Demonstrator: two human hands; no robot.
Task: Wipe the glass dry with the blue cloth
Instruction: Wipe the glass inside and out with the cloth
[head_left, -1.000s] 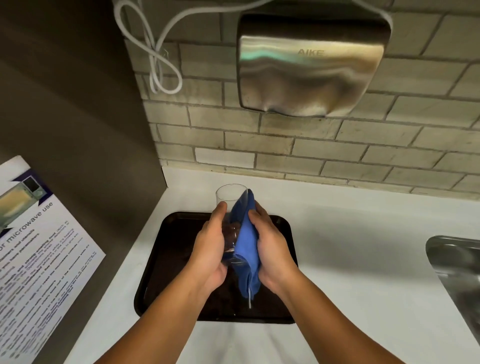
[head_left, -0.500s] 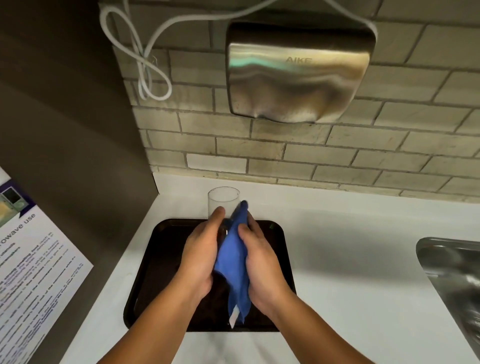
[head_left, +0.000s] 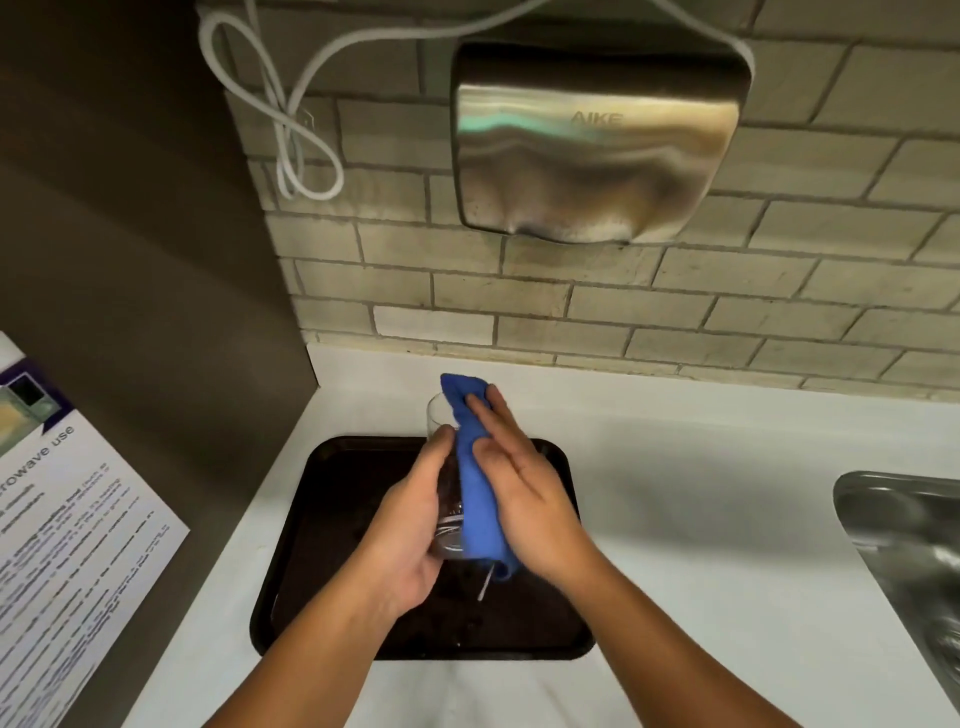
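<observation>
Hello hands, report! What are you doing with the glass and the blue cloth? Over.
Left hand grips glass over black tray. Right hand presses blue cloth flat along its side. Nothing in the way.

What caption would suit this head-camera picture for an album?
Left hand holds a clear glass over a dark tray while the right hand presses a blue cloth along it.

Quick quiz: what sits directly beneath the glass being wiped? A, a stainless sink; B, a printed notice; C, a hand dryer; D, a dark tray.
D: the glass, held in the left hand while the right hand presses the blue cloth to it, is over the dark tray; the sink lies off to the right.
</observation>
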